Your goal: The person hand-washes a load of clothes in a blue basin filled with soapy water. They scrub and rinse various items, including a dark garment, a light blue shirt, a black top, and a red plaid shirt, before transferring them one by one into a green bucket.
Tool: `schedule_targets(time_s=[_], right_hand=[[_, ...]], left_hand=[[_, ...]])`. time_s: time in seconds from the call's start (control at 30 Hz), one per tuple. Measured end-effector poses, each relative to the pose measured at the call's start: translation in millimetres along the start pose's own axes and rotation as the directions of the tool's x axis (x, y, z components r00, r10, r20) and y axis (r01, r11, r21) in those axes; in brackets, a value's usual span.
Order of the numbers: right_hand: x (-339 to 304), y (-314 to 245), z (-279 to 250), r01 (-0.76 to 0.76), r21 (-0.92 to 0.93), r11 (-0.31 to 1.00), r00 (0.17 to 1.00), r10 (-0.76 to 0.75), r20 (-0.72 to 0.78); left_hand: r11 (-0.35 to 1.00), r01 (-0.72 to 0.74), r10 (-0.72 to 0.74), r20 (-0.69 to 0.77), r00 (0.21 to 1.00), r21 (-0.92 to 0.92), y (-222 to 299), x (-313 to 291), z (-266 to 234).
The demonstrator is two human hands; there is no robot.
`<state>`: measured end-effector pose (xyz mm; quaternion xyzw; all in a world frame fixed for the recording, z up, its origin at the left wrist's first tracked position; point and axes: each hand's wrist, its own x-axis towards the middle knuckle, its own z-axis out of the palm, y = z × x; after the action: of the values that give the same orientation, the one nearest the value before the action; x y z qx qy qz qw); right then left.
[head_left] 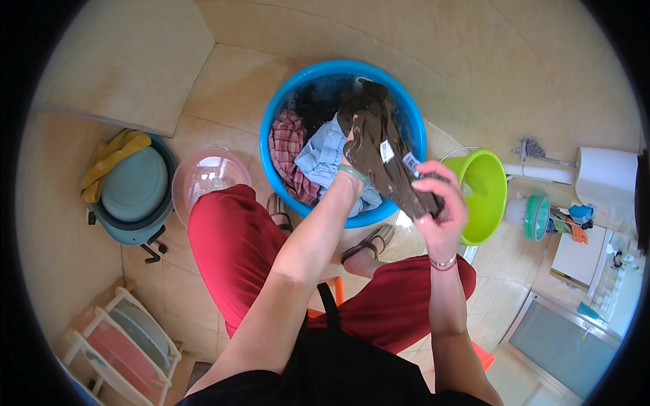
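A wet dark brown garment (376, 145) with white labels is stretched over the right side of a blue tub (269, 111). At the garment's near right end, my right hand (447, 203) is closed round the bunched cloth, thumb below and fingers above. My left hand (348, 152), a green bangle at its wrist, grips the garment's left edge over the tub; its fingers are mostly hidden by the cloth. Beside it in the tub lie a light blue garment (319, 150) and a red checked garment (288, 142). Dark cloth (318, 101) sits in water behind them.
A lime green bucket (491, 196) stands right of the tub. On the left are a pink translucent basin (186, 179) and stacked grey-blue basins (135, 183) with a yellow cloth (112, 159). A white rack (101, 325) holds more basins. My sandalled feet are near the tub.
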<state>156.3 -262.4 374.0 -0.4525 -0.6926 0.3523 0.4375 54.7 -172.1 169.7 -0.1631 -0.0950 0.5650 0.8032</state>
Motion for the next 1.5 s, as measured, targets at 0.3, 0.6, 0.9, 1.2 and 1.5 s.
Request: schedule_targets(time_s=[0.3,0.6,0.9,1.2,1.5], right_hand=[[-11,-6,-25,-0.008,0.018,1.0,0.998,0.009,-0.055],[-17,-16,-46,0.074,0.059,0.996,0.997,-0.072,-0.033],[53,-2,-69,-0.188,0.376,0.907,0.962,0.248,-0.116],[132,177,-28,-0.47,0.01,0.883,0.883,0.47,0.019],[71,251,22,-0.544,0.192,0.817,0.835,0.549,0.031]], left_hand=[[0.999,0.034,-0.038,-0.092,0.995,-0.042,-8,-26,18],[0.993,0.079,-0.063,-0.178,0.982,0.087,3,12,-18],[0.954,0.184,-0.036,-0.518,0.855,0.236,12,-4,-73],[0.899,0.397,-0.208,-0.617,0.759,0.184,31,-68,-18],[0.915,0.377,-0.185,-0.682,0.708,0.143,17,-66,-26]])
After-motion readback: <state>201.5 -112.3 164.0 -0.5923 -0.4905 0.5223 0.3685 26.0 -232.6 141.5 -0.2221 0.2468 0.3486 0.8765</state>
